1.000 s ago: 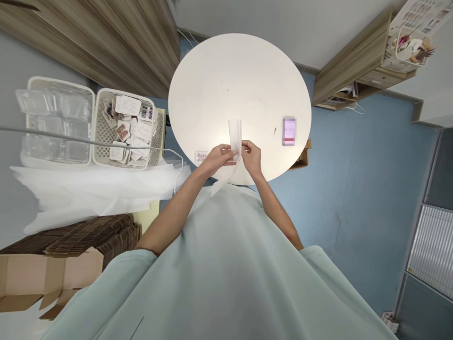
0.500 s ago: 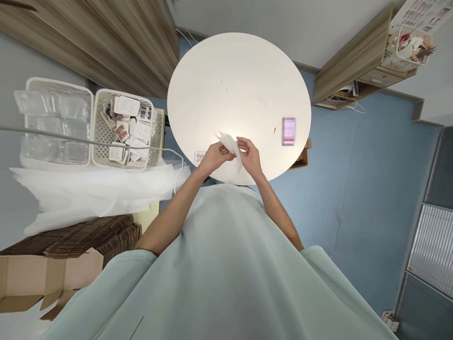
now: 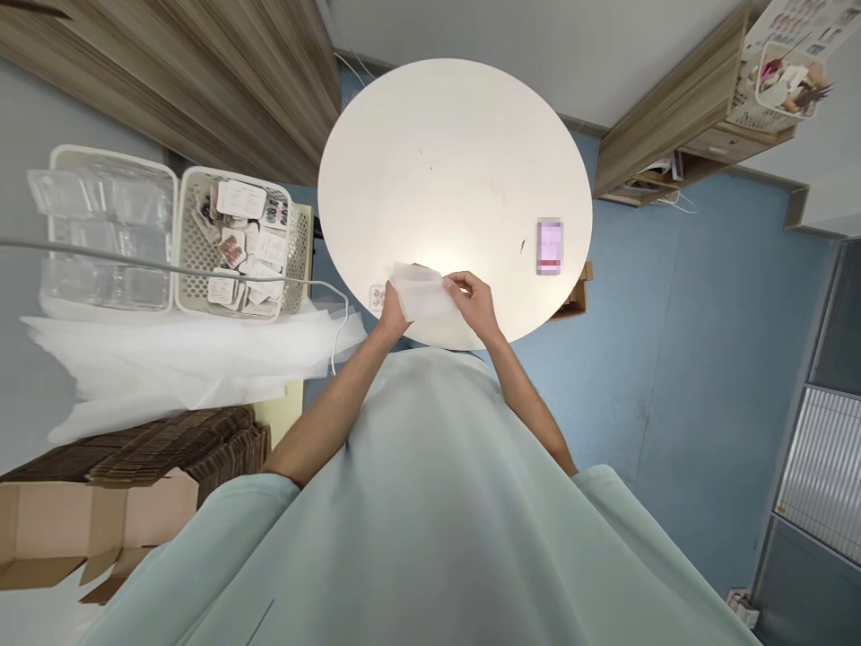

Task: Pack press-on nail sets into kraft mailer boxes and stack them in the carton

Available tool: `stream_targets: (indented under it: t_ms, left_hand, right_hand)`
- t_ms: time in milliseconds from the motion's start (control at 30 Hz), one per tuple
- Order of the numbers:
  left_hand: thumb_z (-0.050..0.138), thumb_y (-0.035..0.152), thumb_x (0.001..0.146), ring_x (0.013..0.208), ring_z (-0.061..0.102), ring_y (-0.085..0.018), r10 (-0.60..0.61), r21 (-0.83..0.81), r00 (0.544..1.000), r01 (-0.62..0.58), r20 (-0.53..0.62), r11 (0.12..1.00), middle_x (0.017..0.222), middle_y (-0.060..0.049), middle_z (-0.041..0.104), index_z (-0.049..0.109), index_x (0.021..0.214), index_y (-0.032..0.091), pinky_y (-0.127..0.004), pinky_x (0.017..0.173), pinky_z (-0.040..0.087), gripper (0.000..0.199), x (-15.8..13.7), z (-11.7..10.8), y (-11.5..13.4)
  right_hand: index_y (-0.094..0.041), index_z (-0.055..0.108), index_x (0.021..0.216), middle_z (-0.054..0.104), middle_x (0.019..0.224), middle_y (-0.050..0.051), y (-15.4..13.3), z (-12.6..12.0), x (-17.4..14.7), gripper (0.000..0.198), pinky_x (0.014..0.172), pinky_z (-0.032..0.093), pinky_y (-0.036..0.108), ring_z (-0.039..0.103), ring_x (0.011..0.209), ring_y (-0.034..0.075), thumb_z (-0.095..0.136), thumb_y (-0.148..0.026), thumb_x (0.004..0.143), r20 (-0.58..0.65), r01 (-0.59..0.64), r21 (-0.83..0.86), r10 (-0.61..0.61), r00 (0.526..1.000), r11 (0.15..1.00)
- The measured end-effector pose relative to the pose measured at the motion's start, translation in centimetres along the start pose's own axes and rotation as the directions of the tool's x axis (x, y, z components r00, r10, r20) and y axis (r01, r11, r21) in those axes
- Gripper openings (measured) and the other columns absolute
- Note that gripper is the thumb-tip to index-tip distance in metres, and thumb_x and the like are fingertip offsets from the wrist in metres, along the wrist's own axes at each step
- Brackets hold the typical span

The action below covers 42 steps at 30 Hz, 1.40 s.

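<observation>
A thin white foam sheet (image 3: pixel 422 294) is stretched between my hands over the near edge of the round white table (image 3: pixel 457 135). My left hand (image 3: pixel 393 310) grips its left side, with most of the fingers hidden behind the sheet. At the right edge, my right hand (image 3: pixel 474 301) pinches the sheet between thumb and fingertips. Beside my left hand a small clear pack with round items (image 3: pixel 377 297) lies on the table. Whether anything else is behind the sheet I cannot tell.
A phone (image 3: pixel 550 246) lies at the table's right. To the left stand a basket of carded packs (image 3: pixel 235 242) and a basket of clear plastic trays (image 3: pixel 108 229), with stacked white sheets (image 3: pixel 181 359) and flattened cardboard (image 3: pixel 175 449) nearer me. A cable (image 3: pixel 168 267) crosses the baskets.
The sheet has gone from a narrow, upright fold to a flatter, wider spread. My left hand has moved left and turned behind it; my right hand keeps its pinch, slightly lower.
</observation>
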<state>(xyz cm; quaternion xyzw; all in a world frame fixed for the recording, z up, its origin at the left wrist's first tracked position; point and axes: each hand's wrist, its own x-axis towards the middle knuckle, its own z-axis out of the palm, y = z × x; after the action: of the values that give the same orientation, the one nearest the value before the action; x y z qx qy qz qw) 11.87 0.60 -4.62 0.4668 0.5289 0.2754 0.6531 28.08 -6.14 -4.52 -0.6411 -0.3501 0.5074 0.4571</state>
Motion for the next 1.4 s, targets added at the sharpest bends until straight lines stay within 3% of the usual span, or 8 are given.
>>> stream_targets:
  t_ms: [200, 300, 400, 700, 967, 1067, 1233, 1400]
  left_hand:
    - [0.075, 0.038, 0.071, 0.089, 0.065, -0.028, 0.08, 0.228, 0.997, -0.077, -0.001, 0.971, 0.081, -0.006, 0.067, 0.058, 0.075, 0.025, -0.041, 0.081, 0.054, 0.021, 0.0, -0.6, -0.9]
    - [0.073, 0.034, 0.074, 0.087, 0.065, -0.025, 0.092, 0.222, 0.995, -0.1, 0.048, 0.97, 0.085, -0.005, 0.071, 0.063, 0.081, 0.025, -0.038, 0.08, 0.054, 0.015, -0.3, -0.7, -0.8]
    - [0.075, 0.031, 0.075, 0.08, 0.061, -0.022, 0.082, 0.216, 0.994, -0.096, 0.073, 0.972, 0.081, -0.003, 0.068, 0.062, 0.079, 0.024, -0.035, 0.075, 0.051, 0.015, -0.5, -0.9, -0.7]
    - [0.078, 0.031, 0.072, 0.063, 0.049, -0.016, 0.037, 0.266, 0.984, -0.083, 0.174, 0.96, 0.064, 0.0, 0.055, 0.051, 0.062, 0.023, -0.03, 0.06, 0.037, 0.031, -0.8, -1.7, 0.3]
    - [0.082, 0.038, 0.072, 0.072, 0.064, -0.02, -0.031, 0.213, 0.961, -0.029, 0.273, 0.977, 0.074, -0.002, 0.071, 0.069, 0.074, 0.022, -0.03, 0.063, 0.05, 0.021, -0.8, -2.3, 0.4]
    - [0.081, 0.034, 0.074, 0.077, 0.068, -0.023, -0.038, 0.214, 0.974, -0.011, 0.223, 0.977, 0.071, -0.003, 0.068, 0.065, 0.072, 0.021, -0.032, 0.065, 0.053, 0.021, -0.6, -2.4, 0.3]
    - [0.091, 0.029, 0.073, 0.091, 0.078, -0.03, -0.181, 0.122, 0.974, 0.164, 0.137, 0.979, 0.09, -0.008, 0.076, 0.068, 0.086, 0.019, -0.042, 0.081, 0.067, 0.028, 0.3, -2.6, 0.0]
    - [0.092, 0.029, 0.081, 0.083, 0.08, -0.02, -0.306, 0.061, 0.948, 0.311, -0.085, 0.948, 0.102, -0.007, 0.077, 0.062, 0.105, 0.02, -0.037, 0.078, 0.07, 0.04, 2.1, -4.0, -1.5]
  right_hand:
    - [-0.027, 0.075, 0.106, 0.078, 0.109, 0.005, -0.1, -0.7, -0.2, 0.038, 0.098, 0.062, 0.038, 0.073, 0.107, 0.023, 0.074, -0.063, 0.094, 0.017, -0.004, -0.016, 0.004, 1.0, 1.0]
    - [-0.029, 0.076, 0.119, 0.075, 0.101, 0.002, -0.4, -1.1, -0.3, 0.039, 0.087, 0.062, 0.035, 0.071, 0.099, 0.021, 0.077, -0.058, 0.093, 0.105, -0.016, -0.035, 0.02, 0.994, 0.999]
    - [-0.029, 0.078, 0.11, 0.074, 0.096, 0.001, -0.7, -1.4, -0.4, 0.033, 0.086, 0.061, 0.035, 0.07, 0.098, 0.021, 0.077, -0.057, 0.092, 0.15, 0.002, -0.082, 0.01, 0.989, 0.997]
    - [-0.027, 0.074, 0.096, 0.079, 0.108, 0.003, 0.3, -0.9, -0.7, 0.025, 0.094, 0.062, 0.039, 0.073, 0.106, 0.022, 0.073, -0.051, 0.095, 0.081, 0.003, -0.069, 0.002, 0.997, 0.998]
    - [-0.027, 0.07, 0.094, 0.074, 0.107, 0.003, 0.1, -0.9, -0.3, 0.03, 0.098, 0.059, 0.037, 0.07, 0.107, 0.022, 0.072, -0.056, 0.096, 0.242, 0.036, -0.103, -0.01, 0.97, 0.994]
    - [-0.027, 0.068, 0.095, 0.074, 0.106, 0.003, 0.3, -0.9, 0.0, 0.031, 0.098, 0.058, 0.037, 0.069, 0.107, 0.021, 0.068, -0.057, 0.099, 0.191, 0.03, -0.086, -0.013, 0.981, 0.996]
    - [-0.026, 0.062, 0.099, 0.069, 0.097, 0.004, 2.1, -2.0, 1.2, 0.04, 0.09, 0.057, 0.036, 0.068, 0.098, 0.021, 0.064, -0.065, 0.101, -0.064, -0.015, -0.074, 0.01, 0.998, 0.997]
    - [-0.029, 0.059, 0.114, 0.068, 0.092, 0.0, 4.7, -4.8, 2.7, 0.044, 0.081, 0.057, 0.032, 0.07, 0.089, 0.018, 0.061, -0.072, 0.104, -0.189, 0.005, -0.062, -0.016, 0.982, 0.998]
